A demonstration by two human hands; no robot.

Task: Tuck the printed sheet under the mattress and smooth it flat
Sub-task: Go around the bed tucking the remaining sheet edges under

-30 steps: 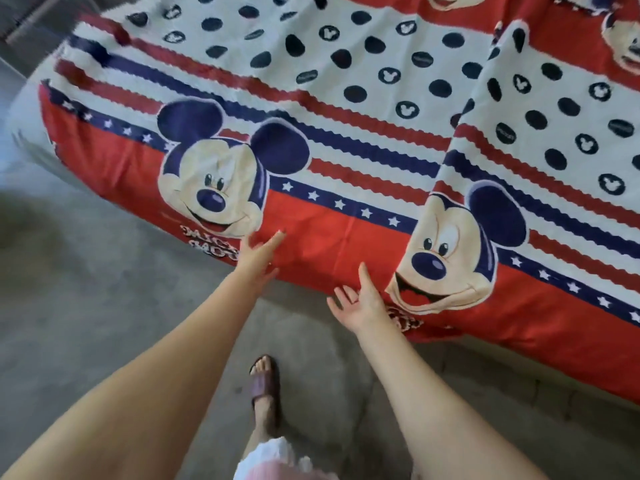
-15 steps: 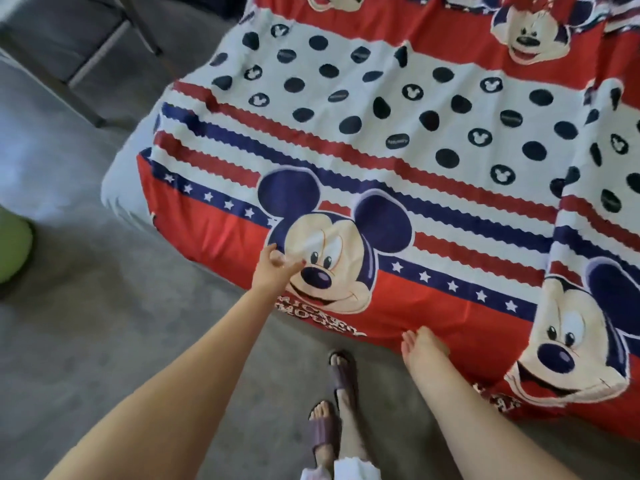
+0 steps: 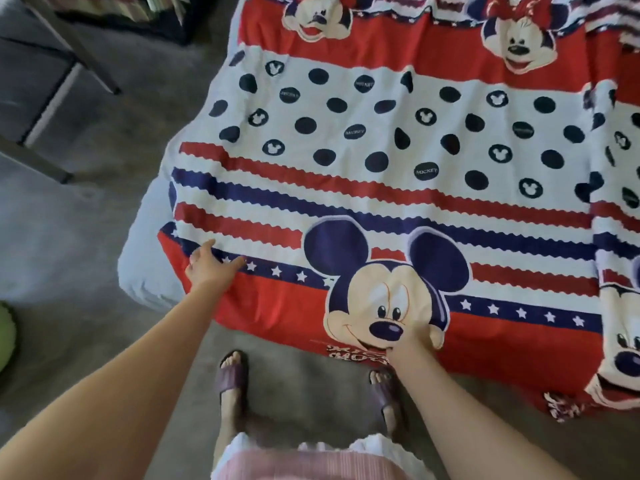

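Sheet: red, white and navy printed cotton sheet [image 3: 398, 161] with cartoon mouse faces, polka dots, scalloped stripes and a star band; spread over the top of the mattress and hanging down its near side, where the red border reaches the floor.
Sheet surface: shallow wrinkles across the dotted white band; a second overlapping fold of the same print lies at the right edge.
Mattress: pale blue-white mattress [image 3: 142, 271], low on the floor; only its bare left corner shows, just beside the sheet's left edge.
Left hand: left hand [image 3: 207, 266] lies palm down on the sheet near the left corner, on the star band; fingers straight and spread, pressing on the cloth, gripping nothing.
Right hand: right hand [image 3: 410, 344] at the near edge under the big mouse face; fingers are hidden behind the cloth, which bunches over them; whether they pinch the fabric or only push it, cannot tell.
Hands, relation: well apart, both touching the sheet along the near side.
Floor: grey concrete floor [image 3: 86, 323].
Feet: two feet in purple slide sandals [image 3: 232, 375], standing just beside the hanging red border.
Clothing: pink striped garment with a white ruffled hem [image 3: 311, 459] at the bottom of view.
Background: dark metal frame legs [image 3: 86, 60] at upper left; a green rounded object [image 3: 5, 336] at the left edge, mostly cut off.
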